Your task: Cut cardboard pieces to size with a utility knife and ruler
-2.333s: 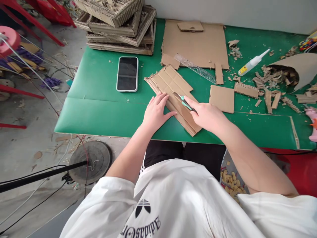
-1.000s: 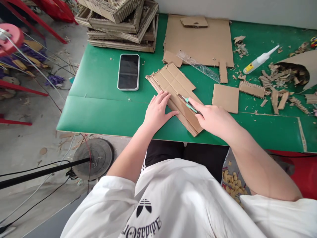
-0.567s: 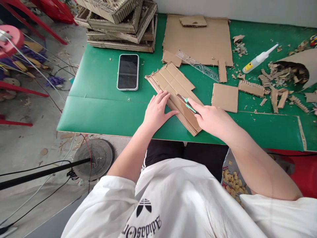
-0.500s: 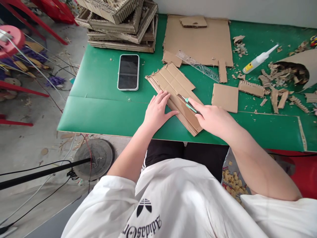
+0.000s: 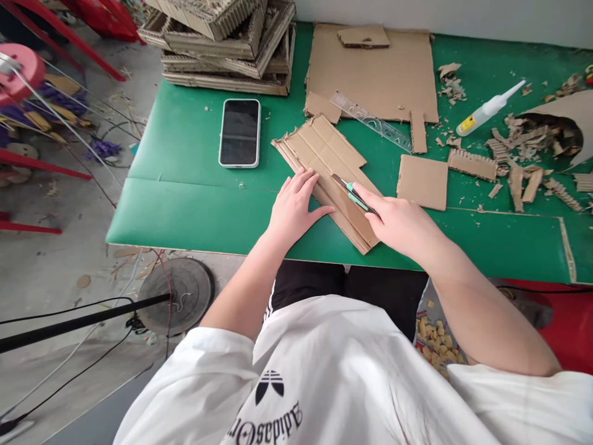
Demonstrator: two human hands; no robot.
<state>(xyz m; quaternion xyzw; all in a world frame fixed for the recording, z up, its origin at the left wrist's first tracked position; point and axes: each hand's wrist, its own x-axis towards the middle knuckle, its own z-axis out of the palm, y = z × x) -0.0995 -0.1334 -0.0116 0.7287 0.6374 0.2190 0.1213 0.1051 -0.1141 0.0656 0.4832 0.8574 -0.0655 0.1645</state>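
Observation:
A long piece of corrugated cardboard (image 5: 324, 154) lies slantwise on the green table (image 5: 185, 204). My left hand (image 5: 294, 207) rests flat on its near-left edge, fingers stretched out and pressing it down. My right hand (image 5: 401, 222) is closed round a green utility knife (image 5: 354, 193), whose blade tip touches the cardboard's middle along a scored line.
A phone (image 5: 239, 133) lies left of the cardboard. Behind it stand stacked cardboard trays (image 5: 222, 46), a large cardboard sheet (image 5: 370, 71) and a clear ruler (image 5: 373, 122). A cardboard square (image 5: 421, 181), a glue bottle (image 5: 488, 110) and scraps (image 5: 519, 161) lie to the right.
Both hands keep their places on the cardboard; the knife has barely shifted along the scored line. The camera view drifted slightly.

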